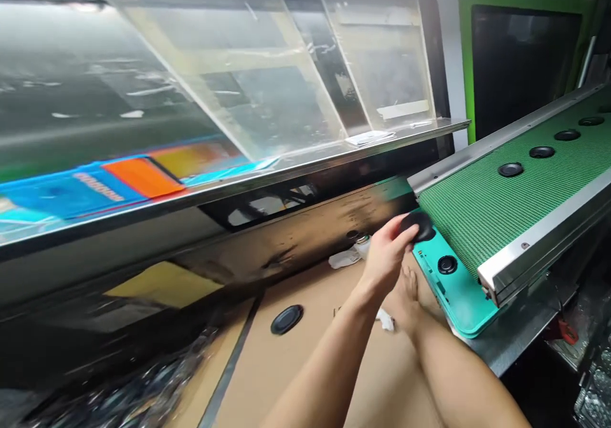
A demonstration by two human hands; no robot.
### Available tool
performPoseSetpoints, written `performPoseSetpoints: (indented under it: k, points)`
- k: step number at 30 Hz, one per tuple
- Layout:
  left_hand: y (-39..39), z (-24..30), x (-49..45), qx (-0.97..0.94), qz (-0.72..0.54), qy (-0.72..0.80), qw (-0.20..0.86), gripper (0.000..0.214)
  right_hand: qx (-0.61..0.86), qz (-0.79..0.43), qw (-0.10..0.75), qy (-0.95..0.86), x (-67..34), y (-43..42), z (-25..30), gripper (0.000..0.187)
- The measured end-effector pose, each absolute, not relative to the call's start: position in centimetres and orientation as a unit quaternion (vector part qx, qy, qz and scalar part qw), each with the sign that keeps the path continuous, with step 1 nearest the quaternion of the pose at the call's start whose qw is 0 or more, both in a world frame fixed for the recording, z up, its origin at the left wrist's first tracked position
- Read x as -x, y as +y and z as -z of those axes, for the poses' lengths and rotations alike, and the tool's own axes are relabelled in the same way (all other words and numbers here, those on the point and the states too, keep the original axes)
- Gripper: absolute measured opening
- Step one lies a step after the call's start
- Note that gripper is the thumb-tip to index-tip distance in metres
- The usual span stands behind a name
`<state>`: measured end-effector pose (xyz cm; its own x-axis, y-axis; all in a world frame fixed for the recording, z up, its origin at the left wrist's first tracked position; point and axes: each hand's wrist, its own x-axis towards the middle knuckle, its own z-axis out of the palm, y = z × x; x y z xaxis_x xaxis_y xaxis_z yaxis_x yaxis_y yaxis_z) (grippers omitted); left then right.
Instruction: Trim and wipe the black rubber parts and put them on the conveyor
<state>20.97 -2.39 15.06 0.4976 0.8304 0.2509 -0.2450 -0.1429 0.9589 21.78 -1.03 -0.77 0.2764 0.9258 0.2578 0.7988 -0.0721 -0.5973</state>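
Left hand (387,250): black disc (426,226) was pinched at edge | right hand (405,297): grip couldn't be told | level handling was advised

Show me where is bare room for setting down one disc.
Bare: cardboard between the loose black disc and left forearm; green belt between its nearest disc and the teal board. Crowded: that board, with one disc on it and the left hand holding a black piece at its far end.
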Motion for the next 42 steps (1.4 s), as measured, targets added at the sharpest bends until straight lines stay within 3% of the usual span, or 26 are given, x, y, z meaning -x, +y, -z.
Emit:
performPoseSetpoints:
  k: [5, 10, 15, 20, 23, 42]
  points:
    - [-1.7, -5.9, -7.2, -0.316, -0.467, 0.343, 0.751, 0.027, 0.754, -0.062, 0.302, -0.580, -22.0, -1.1, 0.5, 0.024]
    - [-0.5, -1.3, -2.3, -0.196, -0.505, 0.356, 0.761, 0.014, 0.736, -0.037, 0.310, -0.601, -22.8, -0.9, -0.3, 0.027]
    - [0.7, -1.0, -1.8, -0.184, -0.515, 0.302, 0.780, 0.016, 0.583, 0.014, 0.458, -0.671, -19.7, -1.6, -2.0, 0.037]
    - [1.1, -1.0, -1.2, -0.124, -0.478, 0.166, 0.854, 0.037, 0.515, 0.011, 0.366, -0.775, -14.9, -3.5, -1.7, 0.038]
    - [1.1, -1.1, -1.4, -0.103, -0.481, 0.143, 0.859, 0.035, 0.554, 0.047, 0.326, -0.764, -14.1, -3.4, -1.3, 0.038]
    - [1.4, -0.2, -2.2, -0.116, -0.461, 0.167, 0.864, 0.039, 0.568, 0.052, 0.316, -0.758, -13.5, -3.5, -1.3, 0.035]
